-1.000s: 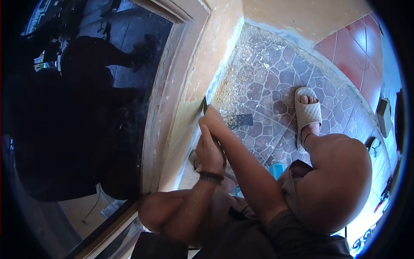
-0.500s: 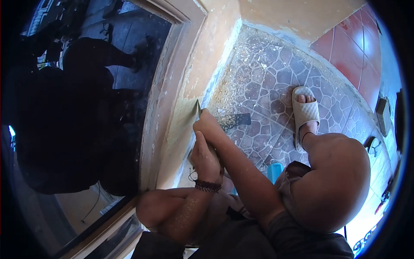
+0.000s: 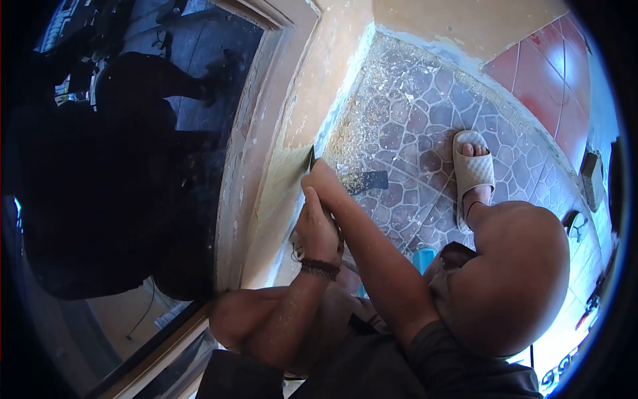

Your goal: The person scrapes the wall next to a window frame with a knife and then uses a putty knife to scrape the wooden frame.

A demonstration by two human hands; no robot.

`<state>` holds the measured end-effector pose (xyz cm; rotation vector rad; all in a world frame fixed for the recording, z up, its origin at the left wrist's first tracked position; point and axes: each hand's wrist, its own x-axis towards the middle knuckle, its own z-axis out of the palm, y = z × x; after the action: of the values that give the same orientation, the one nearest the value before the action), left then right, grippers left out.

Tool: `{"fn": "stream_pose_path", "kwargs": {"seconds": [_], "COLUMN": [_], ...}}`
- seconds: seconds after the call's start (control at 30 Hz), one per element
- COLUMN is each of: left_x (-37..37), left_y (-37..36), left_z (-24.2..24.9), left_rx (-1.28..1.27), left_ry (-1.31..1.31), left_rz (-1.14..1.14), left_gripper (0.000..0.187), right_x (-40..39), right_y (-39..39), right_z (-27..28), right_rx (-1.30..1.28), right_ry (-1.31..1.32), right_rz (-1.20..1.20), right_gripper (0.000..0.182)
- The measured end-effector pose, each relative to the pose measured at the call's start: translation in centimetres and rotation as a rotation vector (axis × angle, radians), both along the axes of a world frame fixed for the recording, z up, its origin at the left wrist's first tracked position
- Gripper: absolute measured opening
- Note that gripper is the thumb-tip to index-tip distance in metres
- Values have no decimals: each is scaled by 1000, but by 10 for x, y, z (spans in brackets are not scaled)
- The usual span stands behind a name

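Observation:
My right hand is closed around a scraper, whose narrow dark metal blade rests against the low strip of wall near its floor edge. The handle is mostly hidden by my fingers. Just below, my left hand, with a dark beaded bracelet at the wrist, is closed on the rear part of the same tool. Around the blade the wall is bare and yellowish; peeling paint shows farther up. A dark flat blade-like piece dusted with flakes lies on the floor beside my right hand.
Paint flakes cover the stone-patterned floor along the wall. A dark glass pane in a worn frame stands left. My sandalled foot is at right. Near my knee lies a turquoise object. Red tiles lie beyond.
Both hands and the scraper have shifted slightly up and to the right along the wall; the blade tip now sits nearer the floor edge. Both hands keep their grip.

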<state>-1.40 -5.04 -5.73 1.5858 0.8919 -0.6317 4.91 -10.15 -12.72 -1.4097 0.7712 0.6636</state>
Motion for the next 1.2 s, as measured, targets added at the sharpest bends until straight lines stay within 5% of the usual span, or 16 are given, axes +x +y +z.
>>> {"fn": "stream_pose_path", "kwargs": {"seconds": [0.1,0.23,0.4,0.57,0.63,1.0,1.07,1.2], "left_x": [-3,10,3,16,5,-4,6,-4], "left_y": [-4,-3,-1,-3,-11,-11,-10,-19], "left_z": [-18,-4,-19,13,-10,-15,-14,-12], "left_rx": [27,35,-127,9,-53,-8,-71,-106], "left_ry": [-212,32,-166,122,-185,-283,-109,-322], "left_rz": [73,-31,156,-93,59,6,-9,49], "left_gripper": [46,50,45,48,45,50,52,52], "right_x": [-4,6,6,10,6,5,8,5], "right_y": [10,-6,0,-8,-5,-11,-17,-9], "right_z": [-3,-13,1,-1,6,-3,-4,0], "right_rx": [-76,123,-80,-21,-99,-73,-22,-106], "right_ry": [-55,51,-69,-29,-65,-85,-26,-97], "right_rz": [9,51,-10,-30,-20,-8,11,-4], "right_gripper": [39,45,40,38,39,39,38,38]}}
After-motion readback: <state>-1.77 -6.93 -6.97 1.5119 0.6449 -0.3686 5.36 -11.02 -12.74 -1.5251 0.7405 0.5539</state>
